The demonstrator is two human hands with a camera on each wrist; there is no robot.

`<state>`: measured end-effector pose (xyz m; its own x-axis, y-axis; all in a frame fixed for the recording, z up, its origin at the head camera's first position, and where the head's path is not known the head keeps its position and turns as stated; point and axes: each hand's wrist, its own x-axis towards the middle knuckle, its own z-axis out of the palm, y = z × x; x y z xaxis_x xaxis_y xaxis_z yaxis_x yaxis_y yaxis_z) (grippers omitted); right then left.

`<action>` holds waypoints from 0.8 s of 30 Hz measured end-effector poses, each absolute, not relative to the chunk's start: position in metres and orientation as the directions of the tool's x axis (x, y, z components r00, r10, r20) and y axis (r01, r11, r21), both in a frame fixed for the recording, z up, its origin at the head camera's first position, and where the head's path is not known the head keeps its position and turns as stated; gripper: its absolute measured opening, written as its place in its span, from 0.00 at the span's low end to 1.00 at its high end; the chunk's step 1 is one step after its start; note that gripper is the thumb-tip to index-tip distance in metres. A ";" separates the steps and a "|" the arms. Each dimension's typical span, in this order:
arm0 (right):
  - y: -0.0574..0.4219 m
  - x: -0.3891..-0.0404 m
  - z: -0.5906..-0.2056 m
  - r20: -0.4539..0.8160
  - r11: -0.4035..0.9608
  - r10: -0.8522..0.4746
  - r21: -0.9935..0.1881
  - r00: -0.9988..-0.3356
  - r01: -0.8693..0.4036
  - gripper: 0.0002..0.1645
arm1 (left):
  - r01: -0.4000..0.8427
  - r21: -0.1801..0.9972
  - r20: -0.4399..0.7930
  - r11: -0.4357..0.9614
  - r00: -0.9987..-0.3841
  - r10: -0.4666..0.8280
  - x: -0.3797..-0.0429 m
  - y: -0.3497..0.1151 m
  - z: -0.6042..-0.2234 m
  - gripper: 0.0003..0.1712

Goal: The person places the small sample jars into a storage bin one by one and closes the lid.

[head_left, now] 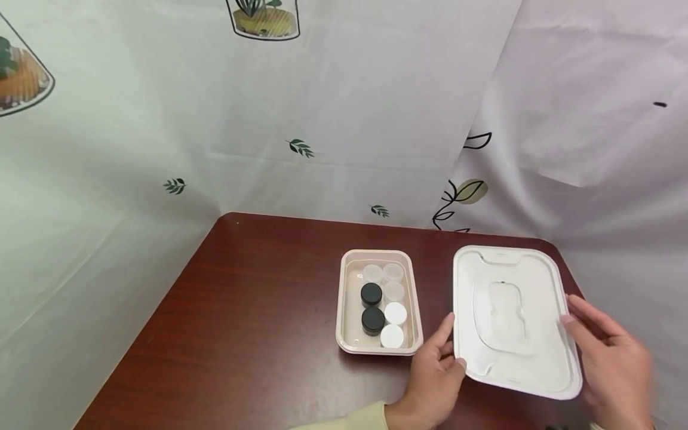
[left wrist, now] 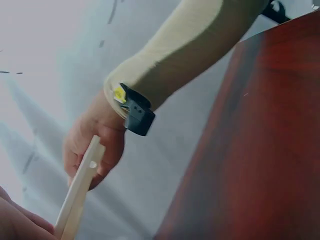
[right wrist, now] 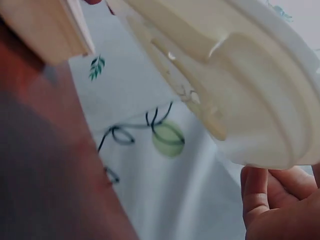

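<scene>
Both hands hold a white rectangular plastic lid with rounded corners and a raised panel in its middle, above the right part of the table. My left hand grips the lid's left edge near its front corner, thumb on top. The right hand pinches the opposite edge between thumb and fingers. In the right wrist view the lid's pale underside is tilted. Left of the lid stands a beige plastic tub, uncovered. Inside it are two small black-lidded jars and several white or clear-lidded ones.
The tub stands on a dark red-brown wooden table with rounded far corners. White cloth printed with leaves and jars hangs behind and on both sides of the table.
</scene>
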<state>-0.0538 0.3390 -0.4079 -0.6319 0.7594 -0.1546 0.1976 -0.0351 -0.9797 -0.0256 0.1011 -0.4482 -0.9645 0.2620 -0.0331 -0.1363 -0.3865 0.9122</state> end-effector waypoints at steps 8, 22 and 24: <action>0.301 -0.097 -0.382 -0.053 -0.051 0.587 -0.998 -0.808 0.028 0.26 | -0.016 0.959 0.035 -0.284 -0.984 0.173 -0.049 0.054 -0.423 0.47; 0.247 -0.153 -0.344 0.008 0.175 0.102 -0.984 -0.995 0.010 0.29 | 0.147 0.989 0.148 -0.012 -0.987 0.057 -0.086 -0.033 -0.394 0.47; 0.239 -0.158 -0.339 0.040 0.172 0.026 -0.984 -0.999 -0.035 0.25 | 0.160 0.986 0.158 0.055 -0.987 0.042 -0.093 -0.044 -0.387 0.44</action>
<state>-0.1580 0.2394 -0.3391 -0.9989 0.0259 0.0403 -0.0352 0.1722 -0.9844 -0.0927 -0.0438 -0.3867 -0.9865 0.0422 0.1580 0.1602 0.0549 0.9856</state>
